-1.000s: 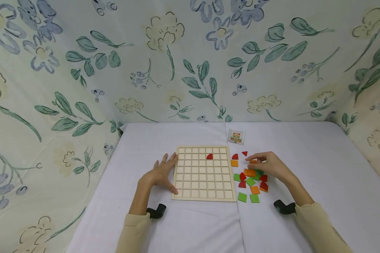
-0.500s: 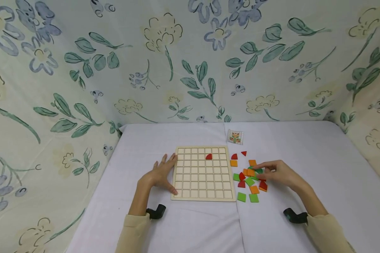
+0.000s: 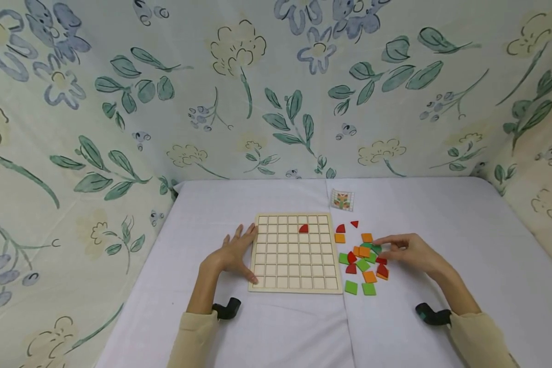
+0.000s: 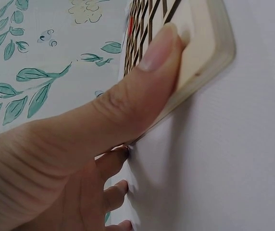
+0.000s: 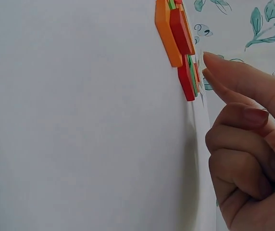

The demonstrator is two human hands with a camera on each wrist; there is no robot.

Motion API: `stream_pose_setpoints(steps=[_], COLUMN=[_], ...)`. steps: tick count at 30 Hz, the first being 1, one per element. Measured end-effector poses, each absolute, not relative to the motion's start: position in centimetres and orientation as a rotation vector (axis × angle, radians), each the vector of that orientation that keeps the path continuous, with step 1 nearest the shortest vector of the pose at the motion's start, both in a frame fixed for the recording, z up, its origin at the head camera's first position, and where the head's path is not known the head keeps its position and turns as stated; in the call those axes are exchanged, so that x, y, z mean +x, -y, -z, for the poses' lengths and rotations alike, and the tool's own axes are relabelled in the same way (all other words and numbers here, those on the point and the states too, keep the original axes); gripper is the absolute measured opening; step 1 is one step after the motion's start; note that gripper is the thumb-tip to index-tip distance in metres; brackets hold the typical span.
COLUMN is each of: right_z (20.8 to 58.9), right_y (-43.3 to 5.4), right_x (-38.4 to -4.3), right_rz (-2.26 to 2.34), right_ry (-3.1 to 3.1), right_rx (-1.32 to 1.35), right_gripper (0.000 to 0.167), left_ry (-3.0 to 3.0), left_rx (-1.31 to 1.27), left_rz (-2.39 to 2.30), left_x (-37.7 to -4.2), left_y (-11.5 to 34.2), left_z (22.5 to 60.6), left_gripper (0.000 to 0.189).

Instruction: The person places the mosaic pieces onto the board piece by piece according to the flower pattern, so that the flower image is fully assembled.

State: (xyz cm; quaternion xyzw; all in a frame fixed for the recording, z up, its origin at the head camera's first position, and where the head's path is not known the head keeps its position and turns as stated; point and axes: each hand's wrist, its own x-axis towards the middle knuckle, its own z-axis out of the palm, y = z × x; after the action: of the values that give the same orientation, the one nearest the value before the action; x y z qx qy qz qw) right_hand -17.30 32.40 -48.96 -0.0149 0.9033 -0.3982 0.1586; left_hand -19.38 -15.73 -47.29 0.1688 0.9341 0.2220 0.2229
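My left hand (image 3: 230, 255) is spread along the left side of a pale wooden grid board (image 3: 295, 292). In the left wrist view its thumb (image 4: 161, 50) presses on the board's corner, with the other fingers beside the edge. A red quarter-circle piece (image 3: 304, 228) sits in an upper cell. My right hand (image 3: 409, 250) hovers at the right side of the loose pieces, index finger and thumb extended near a dark green piece (image 3: 376, 249). The right wrist view shows nothing between these fingertips; the remaining fingers are curled in.
Right of the board lie several loose tiles: orange squares (image 3: 369, 276), light green squares (image 3: 351, 287), red quarter-circles (image 3: 340, 228) and a small red triangle (image 3: 354, 224). A small pattern card (image 3: 342, 200) lies behind them on the white cloth (image 3: 423, 204). Floral fabric hangs behind.
My right hand has moved right and slightly toward me, from over the upper pieces to the pile's right side, uncovering an orange square and dark green pieces. My left hand stays on the board.
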Motion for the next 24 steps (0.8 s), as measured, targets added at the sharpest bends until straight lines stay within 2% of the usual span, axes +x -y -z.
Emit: stream_pose_setpoints(steps=[15, 24], right_z=[49.2, 49.4], right_y=[-30.7, -29.6], right_x=[-21.1, -23.0], right_rz=[1.194, 1.222], right_ry=[-2.618, -2.596], right_rx=[0.050, 0.050], right_gripper=[0.057, 0.054], left_ry=[-2.582, -2.578], left_rx=[0.474, 0.475], left_rz=[-0.608, -0.618], left_x=[-19.4, -19.2], left_y=[15.8, 15.7], left_z=[47.1, 47.0], left_gripper=[0.143, 0.143])
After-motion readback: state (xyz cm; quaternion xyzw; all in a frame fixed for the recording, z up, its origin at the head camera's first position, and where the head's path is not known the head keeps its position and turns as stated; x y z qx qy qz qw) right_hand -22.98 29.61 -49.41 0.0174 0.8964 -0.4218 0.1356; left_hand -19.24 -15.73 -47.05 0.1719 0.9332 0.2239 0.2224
